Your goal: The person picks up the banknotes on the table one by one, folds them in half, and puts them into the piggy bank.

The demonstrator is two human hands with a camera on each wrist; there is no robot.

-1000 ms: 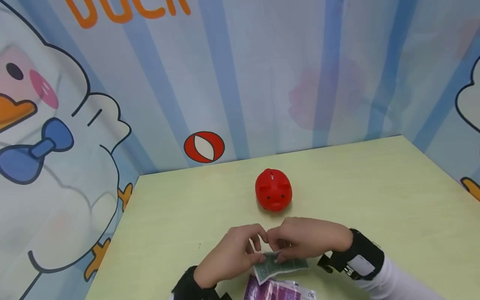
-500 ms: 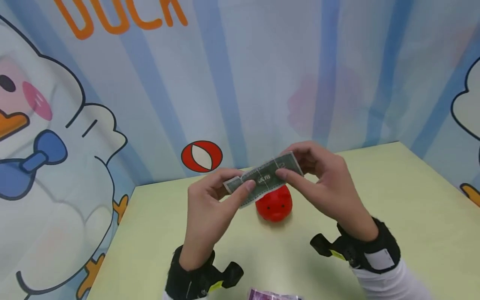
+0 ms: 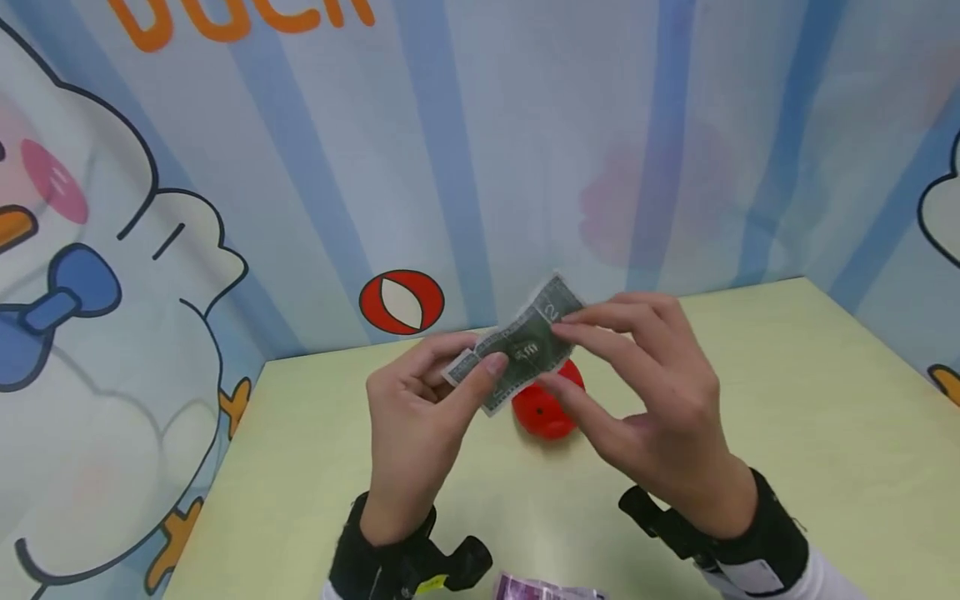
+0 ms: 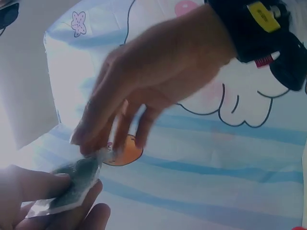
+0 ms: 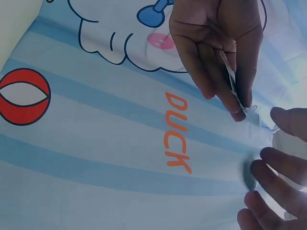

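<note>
In the head view my left hand (image 3: 416, 425) pinches a small green banknote (image 3: 528, 346) between thumb and fingers, thumb on its printed face. The note is tilted, its right end raised and crease lines running across it. My right hand (image 3: 652, 400) is at the note's right end, with straight fingertips against its face and the thumb apart near its lower edge. The right wrist view shows a gap between that thumb (image 5: 290, 122) and the fingers. Behind the note, a red piggy bank (image 3: 545, 417) stands on the table, its top hidden.
Purple banknotes (image 3: 540, 588) lie at the near edge of the head view, mostly cut off. The pale yellow table (image 3: 315, 467) backs onto a cloth wall (image 3: 517, 167) with blue stripes and a printed duck. Both wrists wear black camera straps.
Both hands have lifted the green banknote from the table above the purple notes to in front of the piggy bank. Since then, the right hand has loosened its pinch and the note's right end has risen.
</note>
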